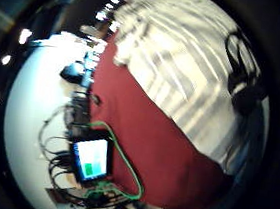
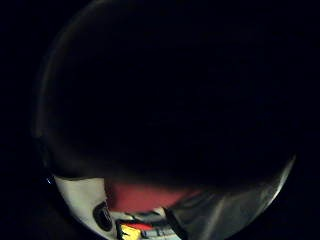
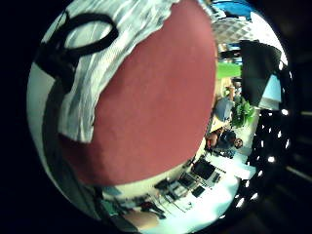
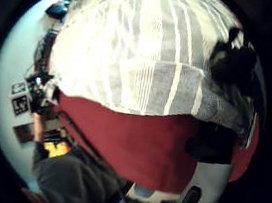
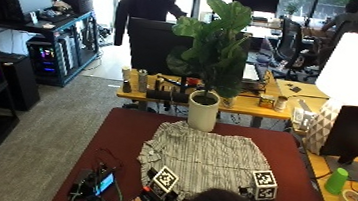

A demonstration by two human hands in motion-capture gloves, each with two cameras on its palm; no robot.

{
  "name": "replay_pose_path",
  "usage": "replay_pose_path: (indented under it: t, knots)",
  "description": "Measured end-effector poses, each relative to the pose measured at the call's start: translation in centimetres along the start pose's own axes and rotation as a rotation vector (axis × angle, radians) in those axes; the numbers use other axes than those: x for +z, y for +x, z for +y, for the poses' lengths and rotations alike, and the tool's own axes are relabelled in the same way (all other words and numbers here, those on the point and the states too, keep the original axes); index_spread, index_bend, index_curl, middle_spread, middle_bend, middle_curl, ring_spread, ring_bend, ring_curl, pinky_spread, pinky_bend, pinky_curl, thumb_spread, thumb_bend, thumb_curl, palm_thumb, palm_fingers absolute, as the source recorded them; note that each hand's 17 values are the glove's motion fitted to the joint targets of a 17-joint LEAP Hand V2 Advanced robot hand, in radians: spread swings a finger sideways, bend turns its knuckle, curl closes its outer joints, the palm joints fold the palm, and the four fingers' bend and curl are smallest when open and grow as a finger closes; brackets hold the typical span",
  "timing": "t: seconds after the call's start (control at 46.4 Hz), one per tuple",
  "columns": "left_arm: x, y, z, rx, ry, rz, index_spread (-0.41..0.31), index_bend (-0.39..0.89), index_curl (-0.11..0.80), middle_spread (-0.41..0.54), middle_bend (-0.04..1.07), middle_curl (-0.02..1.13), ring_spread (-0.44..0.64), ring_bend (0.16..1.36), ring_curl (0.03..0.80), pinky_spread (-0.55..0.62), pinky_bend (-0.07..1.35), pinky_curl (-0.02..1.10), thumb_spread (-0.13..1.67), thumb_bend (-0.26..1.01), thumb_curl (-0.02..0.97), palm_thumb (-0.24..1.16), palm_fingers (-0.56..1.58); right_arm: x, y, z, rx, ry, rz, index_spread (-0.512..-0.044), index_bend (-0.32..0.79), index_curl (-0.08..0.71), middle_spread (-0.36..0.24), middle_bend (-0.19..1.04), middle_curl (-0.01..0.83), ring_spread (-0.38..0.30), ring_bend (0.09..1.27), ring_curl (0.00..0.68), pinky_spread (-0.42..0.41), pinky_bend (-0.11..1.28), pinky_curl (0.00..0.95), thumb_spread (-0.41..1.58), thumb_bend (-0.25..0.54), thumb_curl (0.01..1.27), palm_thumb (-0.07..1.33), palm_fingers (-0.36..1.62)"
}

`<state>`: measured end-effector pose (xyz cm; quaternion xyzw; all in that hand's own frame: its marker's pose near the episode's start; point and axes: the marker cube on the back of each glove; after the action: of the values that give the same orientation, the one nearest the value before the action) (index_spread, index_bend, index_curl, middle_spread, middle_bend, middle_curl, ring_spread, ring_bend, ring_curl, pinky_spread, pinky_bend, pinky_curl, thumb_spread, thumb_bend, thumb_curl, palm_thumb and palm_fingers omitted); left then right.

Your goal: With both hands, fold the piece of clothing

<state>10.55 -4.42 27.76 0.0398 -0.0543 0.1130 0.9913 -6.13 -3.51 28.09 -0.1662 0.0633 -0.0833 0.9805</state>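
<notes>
Shirt (image 5: pixel 203 158), striped, flat on your red desk (image 5: pixel 121 139); finger state of both hands: cannot tell. Risk: uneven lift skews fold.

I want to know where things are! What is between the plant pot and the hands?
The striped shirt lies spread on the dark red table, between the white plant pot and both hands at its near edge. The outside view shows it.

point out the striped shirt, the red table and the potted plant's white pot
striped shirt (image 5: pixel 203 156), outside view, middle of the spread cloth
red table (image 5: pixel 118 139), outside view, bare top left of the shirt
white pot (image 5: pixel 202 114), outside view, the pot's front wall
</notes>
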Motion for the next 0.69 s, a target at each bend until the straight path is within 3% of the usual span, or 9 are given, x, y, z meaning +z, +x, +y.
replay_pose_path:
  t: [0.043, 0.065, 0.108, 0.215, 0.388, 0.495, 0.603, 0.689]
  knots:
    - [-0.4, -0.4, -0.3, -0.001, 0.0, -0.004, -0.154, 0.25, 0.334, -0.112, 0.28, 0.32, -0.15, 0.61, 0.302, -0.19, 0.52, 0.35, 1.24, 0.18, 0.269, 0.36, 1.02, -0.6, 0.0, 0.1, 0.0, 0.04, 0.029, -0.321, 0.16, 0.231, -0.14, 0.23, 0.396, -0.16, 0.52, 0.354, -0.077, 0.48, 0.336, 1.02, 0.149, 0.41, 0.96, 1.05]
    - [-0.6, -0.6, -0.3, 0.0, -0.008, 0.003, -0.174, 0.21, 0.328, -0.151, 0.35, 0.34, -0.19, 0.64, 0.314, -0.23, 0.5, 0.35, 1.25, 0.2, 0.279, 0.4, 1.15, -1.0, 0.0, 0.3, -0.002, 0.052, 0.037, -0.312, 0.18, 0.243, -0.149, 0.24, 0.402, -0.177, 0.52, 0.36, -0.125, 0.5, 0.342, 1.01, 0.139, 0.41, 0.96, 1.16]
    - [-1.6, -1.3, 0.1, 0.008, -0.029, 0.014, -0.197, 0.16, 0.33, -0.201, 0.44, 0.38, -0.25, 0.66, 0.335, -0.27, 0.47, 0.36, 1.29, 0.22, 0.285, 0.44, 1.23, -1.9, 0.0, 1.0, -0.013, 0.068, 0.034, -0.295, 0.16, 0.261, -0.158, 0.29, 0.427, -0.194, 0.57, 0.388, -0.175, 0.51, 0.362, 1.05, 0.161, 0.41, 1.0, 1.29]
    - [-7.4, -3.4, 3.3, 0.052, -0.074, 0.023, -0.232, 0.16, 0.346, -0.27, 0.52, 0.45, -0.32, 0.67, 0.374, -0.33, 0.46, 0.38, 1.35, 0.25, 0.289, 0.5, 1.24, -5.5, 0.2, 4.0, -0.082, 0.102, 0.001, -0.282, 0.17, 0.296, -0.185, 0.34, 0.452, -0.226, 0.6, 0.42, -0.233, 0.53, 0.394, 1.06, 0.155, 0.41, 1.03, 1.31]
    - [-15.4, -5.0, 7.7, 0.134, -0.103, 0.066, -0.26, 0.16, 0.37, -0.32, 0.54, 0.49, -0.36, 0.69, 0.403, -0.36, 0.41, 0.39, 1.45, 0.27, 0.284, 0.53, 1.23, -13.3, -0.6, 10.4, -0.148, 0.143, 0.068, -0.272, 0.18, 0.338, -0.207, 0.38, 0.476, -0.241, 0.63, 0.441, -0.272, 0.54, 0.412, 1.09, 0.135, 0.4, 1.05, 1.32]
    - [-19.6, -6.5, 9.3, 0.133, -0.076, 0.07, -0.269, 0.16, 0.383, -0.334, 0.53, 0.5, -0.37, 0.69, 0.414, -0.36, 0.39, 0.39, 1.49, 0.27, 0.289, 0.51, 1.23, -18.3, -0.6, 13.3, -0.158, 0.215, 0.097, -0.271, 0.18, 0.359, -0.209, 0.39, 0.486, -0.245, 0.64, 0.449, -0.281, 0.54, 0.42, 1.11, 0.121, 0.38, 1.06, 1.32]
    - [-22.9, -8.2, 8.2, 0.097, -0.118, 0.088, -0.277, 0.17, 0.398, -0.347, 0.55, 0.52, -0.38, 0.7, 0.424, -0.37, 0.37, 0.39, 1.49, 0.25, 0.302, 0.5, 1.24, -22.0, -0.1, 12.8, -0.126, 0.243, 0.135, -0.268, 0.18, 0.376, -0.211, 0.4, 0.492, -0.243, 0.65, 0.455, -0.287, 0.53, 0.425, 1.13, 0.107, 0.37, 1.07, 1.31]
    - [-23.0, -9.7, 3.2, 0.011, -0.176, 0.04, -0.284, 0.18, 0.412, -0.349, 0.55, 0.53, -0.37, 0.69, 0.429, -0.37, 0.36, 0.4, 1.5, 0.25, 0.312, 0.49, 1.24, -22.7, 0.6, 8.0, -0.069, 0.205, 0.162, -0.266, 0.18, 0.387, -0.211, 0.41, 0.496, -0.245, 0.65, 0.458, -0.289, 0.53, 0.427, 1.14, 0.097, 0.37, 1.07, 1.31]
